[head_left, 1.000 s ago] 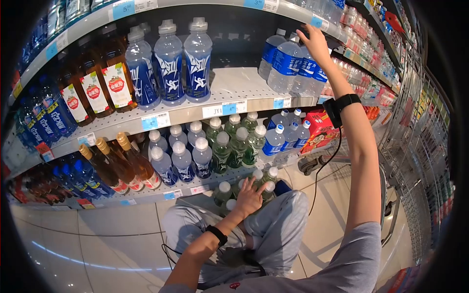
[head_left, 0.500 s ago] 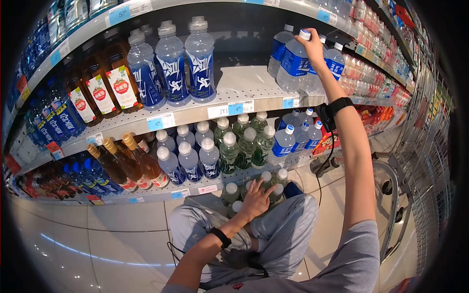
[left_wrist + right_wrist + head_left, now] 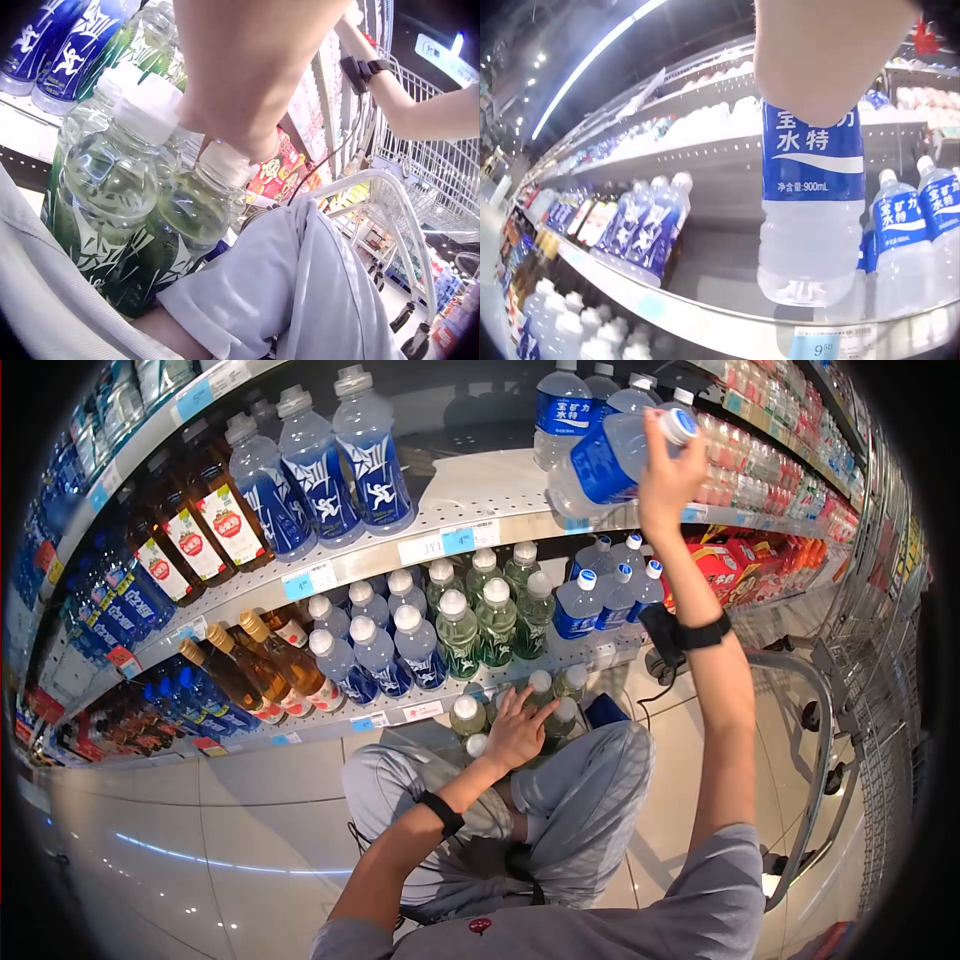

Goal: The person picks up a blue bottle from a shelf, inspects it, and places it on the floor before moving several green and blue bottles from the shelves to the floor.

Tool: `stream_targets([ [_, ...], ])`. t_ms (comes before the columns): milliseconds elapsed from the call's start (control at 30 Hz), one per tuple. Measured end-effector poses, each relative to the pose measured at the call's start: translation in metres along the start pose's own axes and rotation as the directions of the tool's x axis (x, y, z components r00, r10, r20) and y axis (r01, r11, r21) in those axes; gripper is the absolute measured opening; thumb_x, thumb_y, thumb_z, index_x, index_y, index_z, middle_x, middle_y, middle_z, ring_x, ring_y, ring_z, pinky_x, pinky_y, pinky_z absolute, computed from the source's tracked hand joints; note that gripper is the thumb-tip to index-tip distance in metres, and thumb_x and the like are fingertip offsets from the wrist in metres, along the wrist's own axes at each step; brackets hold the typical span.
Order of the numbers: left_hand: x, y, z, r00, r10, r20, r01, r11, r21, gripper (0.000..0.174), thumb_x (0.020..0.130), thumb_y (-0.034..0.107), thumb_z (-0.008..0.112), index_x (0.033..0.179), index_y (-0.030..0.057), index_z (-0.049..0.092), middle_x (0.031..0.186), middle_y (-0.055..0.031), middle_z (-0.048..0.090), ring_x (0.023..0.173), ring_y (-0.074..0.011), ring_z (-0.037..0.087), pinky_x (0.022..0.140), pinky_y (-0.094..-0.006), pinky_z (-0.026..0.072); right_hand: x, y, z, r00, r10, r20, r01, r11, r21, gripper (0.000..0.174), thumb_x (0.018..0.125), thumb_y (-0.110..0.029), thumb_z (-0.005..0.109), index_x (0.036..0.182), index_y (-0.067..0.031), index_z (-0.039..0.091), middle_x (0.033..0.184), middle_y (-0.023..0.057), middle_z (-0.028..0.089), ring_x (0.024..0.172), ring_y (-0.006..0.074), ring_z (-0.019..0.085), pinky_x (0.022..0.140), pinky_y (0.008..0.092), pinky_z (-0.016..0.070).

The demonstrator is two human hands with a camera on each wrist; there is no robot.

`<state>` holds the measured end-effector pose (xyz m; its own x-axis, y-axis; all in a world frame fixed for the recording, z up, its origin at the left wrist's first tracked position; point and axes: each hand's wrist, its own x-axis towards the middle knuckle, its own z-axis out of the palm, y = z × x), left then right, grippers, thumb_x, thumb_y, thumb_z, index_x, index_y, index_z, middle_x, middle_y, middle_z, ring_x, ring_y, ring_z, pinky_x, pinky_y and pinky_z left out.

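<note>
By the neck, my right hand grips a large clear bottle with a blue label, which leans with its cap to the right at the upper shelf's front edge. The right wrist view shows this bottle close up, its top hidden by the hand. Others of its kind stand behind it. My left hand rests with spread fingers on the white caps of several green-tinted bottles grouped in front of my crossed legs. In the left wrist view those bottles stand close together beside a trouser leg.
Blue-labelled sports drinks stand left on the upper shelf. Below are rows of green bottles, small blue-labelled bottles and amber glass bottles. A metal cart stands at the right, and a dark blue object lies by my knee.
My right hand came down onto a large blue-labelled bottle, took it by its top and drew it forward out of its row, tilting it. The left hand stayed on the green bottles.
</note>
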<state>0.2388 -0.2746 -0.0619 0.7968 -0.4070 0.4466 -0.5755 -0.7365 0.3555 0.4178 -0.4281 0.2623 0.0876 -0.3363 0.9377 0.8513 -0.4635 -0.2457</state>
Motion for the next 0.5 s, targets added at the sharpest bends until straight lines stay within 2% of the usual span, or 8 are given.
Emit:
stream_targets([
  [67,-0.003,0.003,0.002,1.000,0.006,0.029,-0.007,1.000,0.011,0.052,0.082,0.014,0.051,0.133,0.0200,0.046,0.096,-0.0109,0.060,0.126,-0.0294,0.037,0.111,-0.0508,0.0198,0.008,-0.025,-0.033,0.996,-0.076,0.045,0.076,0.997,0.007,0.015,0.083,-0.012,0.068,0.088,0.0003,0.062,0.082,0.0060,0.066,0.076,0.0114,0.061,0.071,0.0255,0.0459],
  [133,0.001,0.006,-0.002,0.983,-0.037,0.178,0.016,0.993,0.117,0.051,0.084,0.016,0.049,0.135,0.0176,0.043,0.099,-0.0099,0.059,0.128,-0.0299,0.034,0.110,-0.0508,0.0199,0.013,-0.032,-0.066,0.990,-0.088,0.110,0.086,0.996,0.020,0.016,0.082,-0.011,0.069,0.090,0.0011,0.062,0.084,0.0059,0.066,0.079,0.0096,0.060,0.073,0.0241,0.0458],
  [200,0.002,0.009,-0.007,0.981,-0.028,0.190,-0.014,0.977,0.214,0.055,0.081,0.015,0.054,0.134,0.0187,0.044,0.099,-0.0074,0.059,0.126,-0.0297,0.036,0.107,-0.0523,0.0219,0.011,-0.036,-0.104,0.972,0.062,0.227,-0.065,0.998,0.007,0.017,0.082,-0.011,0.069,0.090,0.0018,0.063,0.086,0.0050,0.067,0.081,0.0077,0.059,0.074,0.0224,0.0452],
  [300,0.001,0.004,-0.003,0.997,0.059,0.044,-0.064,0.991,0.120,0.054,0.077,0.015,0.057,0.131,0.0167,0.049,0.096,-0.0082,0.059,0.124,-0.0314,0.039,0.104,-0.0530,0.0239,-0.011,-0.023,-0.154,0.902,0.332,0.275,-0.341,0.940,-0.017,0.019,0.083,-0.015,0.069,0.090,0.0004,0.062,0.083,0.0019,0.064,0.076,0.0058,0.056,0.069,0.0208,0.0429],
  [333,0.001,0.008,-0.006,0.998,0.027,0.060,-0.033,0.995,0.095,0.055,0.077,0.014,0.058,0.132,0.0176,0.048,0.096,-0.0084,0.059,0.125,-0.0304,0.038,0.105,-0.0531,0.0231,-0.022,-0.014,-0.169,0.863,0.419,0.283,-0.427,0.904,-0.035,0.019,0.083,-0.016,0.069,0.090,0.0000,0.062,0.082,0.0012,0.064,0.075,0.0056,0.055,0.068,0.0206,0.0424],
  [400,0.003,0.011,-0.007,0.999,-0.001,0.051,-0.001,0.999,0.032,0.056,0.077,0.013,0.057,0.132,0.0179,0.048,0.097,-0.0088,0.058,0.126,-0.0294,0.037,0.106,-0.0528,0.0206,-0.048,-0.003,-0.192,0.846,0.445,0.295,-0.421,0.896,-0.143,0.021,0.083,-0.019,0.070,0.089,-0.0008,0.061,0.078,0.0012,0.062,0.073,0.0058,0.053,0.067,0.0225,0.0426],
  [500,0.002,0.004,-0.001,0.997,0.039,0.069,-0.045,0.995,0.088,0.054,0.077,0.011,0.057,0.130,0.0160,0.049,0.094,-0.0095,0.057,0.125,-0.0292,0.038,0.108,-0.0508,0.0204,-0.096,0.039,-0.233,0.811,0.513,0.282,-0.397,0.836,-0.379,0.023,0.082,-0.020,0.070,0.090,0.0000,0.061,0.078,0.0049,0.064,0.072,0.0085,0.056,0.067,0.0259,0.0449],
])
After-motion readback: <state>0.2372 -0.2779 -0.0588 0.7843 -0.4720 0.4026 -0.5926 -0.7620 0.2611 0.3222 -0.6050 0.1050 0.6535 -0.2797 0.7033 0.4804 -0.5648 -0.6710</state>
